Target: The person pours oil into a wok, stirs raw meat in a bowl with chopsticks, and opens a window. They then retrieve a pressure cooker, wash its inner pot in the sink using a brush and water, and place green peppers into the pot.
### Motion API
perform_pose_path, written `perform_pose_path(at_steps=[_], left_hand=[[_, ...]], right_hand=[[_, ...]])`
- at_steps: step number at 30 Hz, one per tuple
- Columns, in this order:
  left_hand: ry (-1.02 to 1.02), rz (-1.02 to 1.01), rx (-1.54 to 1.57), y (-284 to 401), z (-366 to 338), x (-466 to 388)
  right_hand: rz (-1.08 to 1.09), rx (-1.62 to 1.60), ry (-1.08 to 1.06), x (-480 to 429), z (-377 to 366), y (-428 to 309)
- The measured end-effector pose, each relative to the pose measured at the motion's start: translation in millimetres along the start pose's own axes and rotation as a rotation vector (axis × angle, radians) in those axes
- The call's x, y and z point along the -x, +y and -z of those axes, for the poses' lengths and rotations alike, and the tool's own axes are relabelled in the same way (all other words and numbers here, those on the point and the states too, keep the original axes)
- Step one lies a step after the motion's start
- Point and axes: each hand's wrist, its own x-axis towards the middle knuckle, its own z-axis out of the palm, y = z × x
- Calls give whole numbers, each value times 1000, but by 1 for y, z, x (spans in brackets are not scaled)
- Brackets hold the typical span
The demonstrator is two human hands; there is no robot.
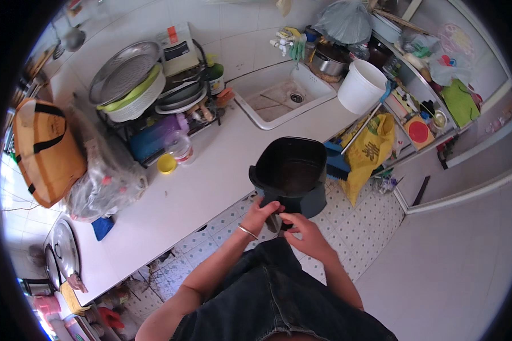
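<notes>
Before me, at the counter's front edge, is a deep dark-green and black container that looks like an air fryer basket. Its open mouth faces up, and its black inside holds nothing that I can make out. My left hand, with a silver bangle at the wrist, grips the basket's handle on the side facing me. Close against the same handle is my right hand, its fingers bent and the fingertips near the left thumb. Whether the right fingers pinch the handle or only touch it is hidden.
Behind the counter edge lies a white sink, with a white bucket to its right. A dish rack, a clear plastic jar and a yellow lid stand left. A blue brush and yellow bag flank the basket.
</notes>
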Motion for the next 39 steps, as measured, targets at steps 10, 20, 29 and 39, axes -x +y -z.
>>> perform_pose_path(at_steps=[10,20,29,39], left_hand=[[238,-181,-205,63,-36,-167],[505,-212,-443,96,-57,-240],[751,-265,-394,106,-86,-302],[877,-269,-153,107,-123,-352]], right_hand=[[11,82,132,-277,298,32],[149,118,91,-551,355,109],[699,920,474,-751,379,90],[669,1113,410,-827,394,91]])
